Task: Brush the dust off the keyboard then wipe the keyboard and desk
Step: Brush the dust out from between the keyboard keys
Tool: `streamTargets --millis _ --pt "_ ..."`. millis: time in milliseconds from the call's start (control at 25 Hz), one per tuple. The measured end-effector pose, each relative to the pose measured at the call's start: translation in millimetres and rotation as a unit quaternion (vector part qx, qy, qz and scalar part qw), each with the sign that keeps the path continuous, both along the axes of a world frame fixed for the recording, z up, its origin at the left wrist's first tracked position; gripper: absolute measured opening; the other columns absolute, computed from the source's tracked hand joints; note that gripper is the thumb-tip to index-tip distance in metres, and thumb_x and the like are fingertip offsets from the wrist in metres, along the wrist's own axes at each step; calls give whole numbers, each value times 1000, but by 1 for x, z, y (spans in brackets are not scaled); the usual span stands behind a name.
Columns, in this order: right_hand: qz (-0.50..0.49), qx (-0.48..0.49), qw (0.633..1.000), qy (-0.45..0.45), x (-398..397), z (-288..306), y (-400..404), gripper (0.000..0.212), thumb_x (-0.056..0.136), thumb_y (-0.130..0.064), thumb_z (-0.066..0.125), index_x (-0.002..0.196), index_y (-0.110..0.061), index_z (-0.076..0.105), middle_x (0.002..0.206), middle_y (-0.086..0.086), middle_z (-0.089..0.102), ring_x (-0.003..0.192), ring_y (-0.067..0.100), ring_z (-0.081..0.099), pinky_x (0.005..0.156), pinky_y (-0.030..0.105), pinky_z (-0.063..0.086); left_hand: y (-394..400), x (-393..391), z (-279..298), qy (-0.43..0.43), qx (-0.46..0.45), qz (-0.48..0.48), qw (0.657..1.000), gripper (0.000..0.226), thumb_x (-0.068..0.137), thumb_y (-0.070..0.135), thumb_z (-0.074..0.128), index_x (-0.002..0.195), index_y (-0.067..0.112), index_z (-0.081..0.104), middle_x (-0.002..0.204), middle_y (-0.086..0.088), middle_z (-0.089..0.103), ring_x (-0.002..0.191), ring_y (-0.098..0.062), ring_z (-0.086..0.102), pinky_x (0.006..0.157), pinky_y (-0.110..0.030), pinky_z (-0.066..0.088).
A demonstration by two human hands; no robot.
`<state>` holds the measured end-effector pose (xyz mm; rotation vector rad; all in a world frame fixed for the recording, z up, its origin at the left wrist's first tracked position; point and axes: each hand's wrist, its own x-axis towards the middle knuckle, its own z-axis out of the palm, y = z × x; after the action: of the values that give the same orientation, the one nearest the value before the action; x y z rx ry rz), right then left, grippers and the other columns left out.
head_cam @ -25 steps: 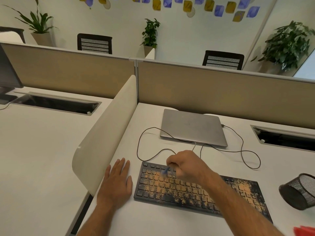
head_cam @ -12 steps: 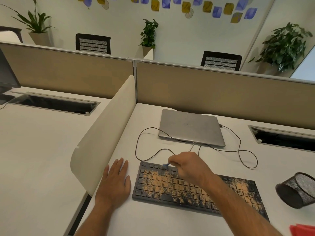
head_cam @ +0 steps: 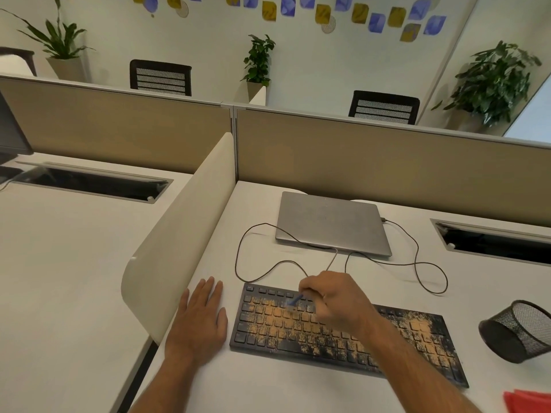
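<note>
A black keyboard [head_cam: 298, 338] lies on the white desk [head_cam: 253, 383], its keys covered with orange-brown dust. My right hand [head_cam: 334, 296] hovers over the keyboard's upper left part and grips a small blue brush [head_cam: 293, 301], whose blurred tip points down-left at the upper key rows. My left hand [head_cam: 201, 317] rests flat on the desk just left of the keyboard, fingers straight. A red cloth [head_cam: 527, 400] shows at the bottom right corner.
A closed silver laptop [head_cam: 331, 223] sits behind the keyboard, with a thin cable [head_cam: 417, 263] looping across the desk. A black mesh pen cup [head_cam: 518, 329] lies tipped on the right. A cream divider [head_cam: 179, 234] stands on the left, a cable slot [head_cam: 492, 239] at right.
My right hand moved the brush up to the keyboard's top row and back down onto the upper key rows. The left hand stayed flat on the desk.
</note>
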<state>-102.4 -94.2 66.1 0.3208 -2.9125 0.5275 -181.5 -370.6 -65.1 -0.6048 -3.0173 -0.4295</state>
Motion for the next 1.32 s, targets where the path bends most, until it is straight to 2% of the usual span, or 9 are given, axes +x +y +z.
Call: streamTargets --millis 80,200,280,400,520,680,840,1080,1320 --pt "-11 10 1000 18 1 -2 2 15 89 -19 54 95 -22 67 75 -6 67 66 9 53 61 27 48 0 0 0 2 0 0 1000 78 89 49 6 158 17 23 166 -1 17 154 -16 8 125 -40 0" --pt "8 9 1000 -27 5 -5 0 16 90 -22 52 95 -23 67 77 -8 67 69 9 53 65 27 48 0 0 1 1 -3 -2 1000 79 89 49 5 158 17 22 166 -1 16 154 -16 7 125 -41 1" --pt "-15 -22 1000 8 4 -7 5 17 89 -24 51 93 -23 68 73 -9 66 65 8 53 61 26 48 0 0 1 0 -3 -2 1000 79 88 49 5 159 17 22 166 -1 15 154 -16 7 125 -41 1" --pt "-26 12 999 19 5 -9 9 16 91 -23 53 97 -23 68 74 -8 66 66 9 53 61 30 51 0 0 1 1 -2 -2 1000 79 88 50 4 159 17 21 166 -1 14 154 -15 5 125 -40 0" --pt "3 -8 1000 -26 9 -8 7 16 91 -23 54 98 -24 68 78 -11 66 69 5 52 65 23 47 0 0 1 -1 -4 -4 1000 80 88 50 3 159 17 19 167 0 13 154 -15 4 125 -40 -1" --pt "-70 -61 994 51 9 -4 25 18 87 -22 55 96 -19 70 79 -11 68 68 3 55 64 15 45 0 1 1 -1 4 -1 1000 79 88 49 6 159 17 23 166 -1 16 154 -15 7 125 -40 0" --pt "-63 15 997 29 12 -4 36 14 84 -21 54 89 -20 68 74 -7 67 65 10 55 60 25 48 0 0 1 -4 3 -3 1000 80 88 49 5 159 17 20 167 -1 14 154 -15 5 125 -40 -2" --pt "-3 55 998 28 5 -15 9 18 78 -10 68 93 -20 66 74 -7 68 65 10 54 58 28 52 1 1 2 -6 1 -3 1000 80 87 49 4 159 17 20 167 -1 13 154 -15 5 125 -40 -2" --pt "-2 -57 998 22 7 -17 3 17 91 -20 55 100 -21 69 80 -9 69 67 6 56 63 20 48 1 0 3 -6 0 -4 1000 81 87 50 3 159 18 18 167 0 12 154 -15 4 124 -38 -4"
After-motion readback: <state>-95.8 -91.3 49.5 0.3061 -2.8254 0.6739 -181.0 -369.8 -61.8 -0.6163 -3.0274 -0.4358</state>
